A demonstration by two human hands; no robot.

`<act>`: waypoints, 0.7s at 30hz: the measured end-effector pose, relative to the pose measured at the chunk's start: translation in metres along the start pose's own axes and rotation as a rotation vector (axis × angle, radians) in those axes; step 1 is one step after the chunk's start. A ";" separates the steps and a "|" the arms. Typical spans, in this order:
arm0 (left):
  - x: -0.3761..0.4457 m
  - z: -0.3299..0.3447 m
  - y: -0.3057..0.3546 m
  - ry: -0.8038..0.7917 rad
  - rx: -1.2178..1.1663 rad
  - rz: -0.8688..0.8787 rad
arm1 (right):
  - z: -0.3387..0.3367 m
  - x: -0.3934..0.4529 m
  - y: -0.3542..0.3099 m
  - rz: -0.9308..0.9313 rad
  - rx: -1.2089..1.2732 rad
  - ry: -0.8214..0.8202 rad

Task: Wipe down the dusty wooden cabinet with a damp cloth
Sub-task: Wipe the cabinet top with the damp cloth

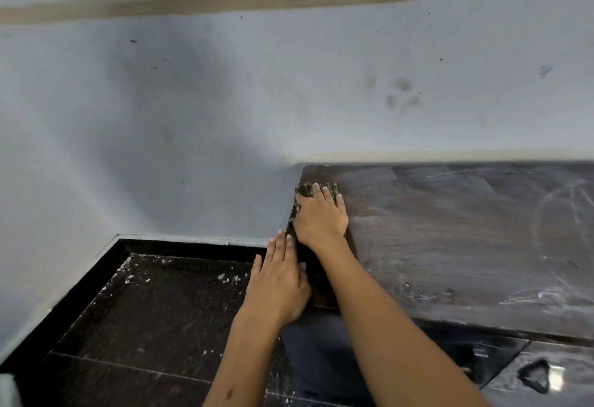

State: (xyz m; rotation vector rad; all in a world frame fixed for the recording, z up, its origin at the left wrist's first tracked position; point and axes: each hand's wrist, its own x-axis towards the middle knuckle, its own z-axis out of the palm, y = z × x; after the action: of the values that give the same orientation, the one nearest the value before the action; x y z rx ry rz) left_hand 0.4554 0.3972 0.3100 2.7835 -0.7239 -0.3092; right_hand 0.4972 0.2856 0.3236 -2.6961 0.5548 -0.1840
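Right hand [321, 218] presses cloth [305, 188] onto dusty cabinet [450, 246] top.

The cloth [316, 189] lies under the right hand [321, 217] at the cabinet's [450, 246] back-left corner, seemingly near the wall [225, 101].

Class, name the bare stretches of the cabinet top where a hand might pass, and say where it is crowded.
Free: the dusty cabinet top from the right hand rightward, between wall and front edge. Crowded: the left end, where that hand presses the cloth and the left hand rests on the side.
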 end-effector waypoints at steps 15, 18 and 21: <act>0.002 0.011 0.020 0.086 0.140 0.013 | 0.005 0.040 -0.001 0.007 -0.047 -0.036; 0.005 0.011 0.024 0.056 0.149 0.006 | 0.003 0.030 0.003 -0.010 -0.023 -0.038; 0.007 0.011 0.021 -0.020 0.247 0.034 | 0.014 0.006 0.008 -0.035 0.007 -0.001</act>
State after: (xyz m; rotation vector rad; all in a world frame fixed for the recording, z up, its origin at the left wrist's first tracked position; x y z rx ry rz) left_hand 0.4495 0.3738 0.3046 2.9984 -0.8675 -0.2565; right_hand 0.5027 0.2813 0.3080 -2.6999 0.5066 -0.1942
